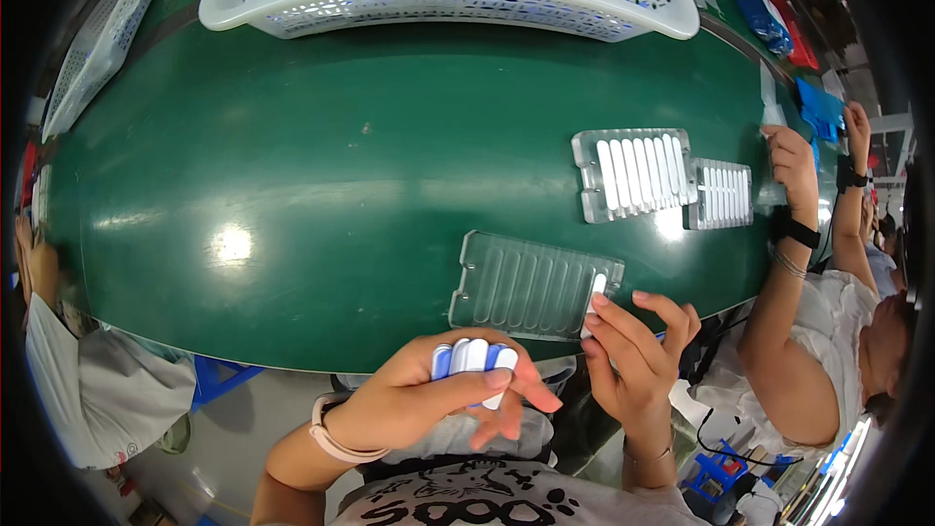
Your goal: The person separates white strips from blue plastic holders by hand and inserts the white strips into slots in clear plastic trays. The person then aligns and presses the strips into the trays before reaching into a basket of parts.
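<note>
My left hand (414, 392) is closed around a bunch of flat, round-ended strips (471, 358), some showing white and some blue. It sits just off the table's near edge. Right of it, my right hand (638, 356) pinches the lower end of one white strip (597, 288) between thumb and fingertips. That strip lies at the right end of a clear slotted tray (521, 284), whose other long slots show no strips. What the lower fingers of my left hand touch is partly hidden by the bunch.
Two clear trays, a larger one (588, 185) and a smaller one (693, 209), hold rows of white strips farther right on the green table (292, 117). A white perforated basket (467, 8) heaped with strips stands at the back. Another person's hand (794, 170) is at the right.
</note>
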The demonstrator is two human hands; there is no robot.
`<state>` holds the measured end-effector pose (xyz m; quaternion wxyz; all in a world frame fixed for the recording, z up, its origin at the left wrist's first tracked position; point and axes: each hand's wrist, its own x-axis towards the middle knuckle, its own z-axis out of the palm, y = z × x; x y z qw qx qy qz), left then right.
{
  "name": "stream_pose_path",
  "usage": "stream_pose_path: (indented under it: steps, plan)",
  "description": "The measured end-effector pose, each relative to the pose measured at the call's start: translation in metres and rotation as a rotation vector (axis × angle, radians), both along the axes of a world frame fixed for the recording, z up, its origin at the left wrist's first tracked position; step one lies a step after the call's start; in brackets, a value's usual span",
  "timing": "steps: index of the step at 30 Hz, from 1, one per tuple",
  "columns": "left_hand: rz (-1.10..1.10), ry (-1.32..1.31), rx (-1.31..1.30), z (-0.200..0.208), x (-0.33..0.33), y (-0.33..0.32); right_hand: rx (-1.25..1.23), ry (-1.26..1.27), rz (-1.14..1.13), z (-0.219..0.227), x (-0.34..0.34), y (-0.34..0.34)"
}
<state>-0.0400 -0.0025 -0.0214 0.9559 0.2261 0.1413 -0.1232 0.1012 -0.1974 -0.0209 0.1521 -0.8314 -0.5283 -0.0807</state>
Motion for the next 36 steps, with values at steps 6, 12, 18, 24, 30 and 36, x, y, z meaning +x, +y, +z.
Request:
stream_pose_path:
  steps: [6, 12, 18, 24, 30, 36]
  plan:
    - [0.046, 0.064, 0.421, 0.011, 0.002, -0.012, 0.088, 0.149, 0.014, 0.013, -0.008, 0.012]
    - [0.005, -0.120, 0.748, 0.012, 0.000, -0.020, 0.285, 0.681, 0.219, 0.022, -0.006, 0.031]
    - [-0.016, 0.047, 0.415, 0.015, -0.002, -0.008, 0.346, 0.773, 0.075, 0.020, -0.009, 0.027]
    - [-0.261, -0.018, 0.184, 0.016, 0.004, 0.000, 0.530, 0.726, 0.489, 0.011, 0.004, 0.030]
    - [-0.048, 0.177, 0.488, 0.025, 0.004, -0.006, 0.531, 1.043, 0.130, 0.006, 0.004, 0.024]
    - [-0.017, 0.182, 0.553, 0.020, 0.006, -0.010, 0.371, 1.147, 0.071, 0.018, -0.001, 0.027]
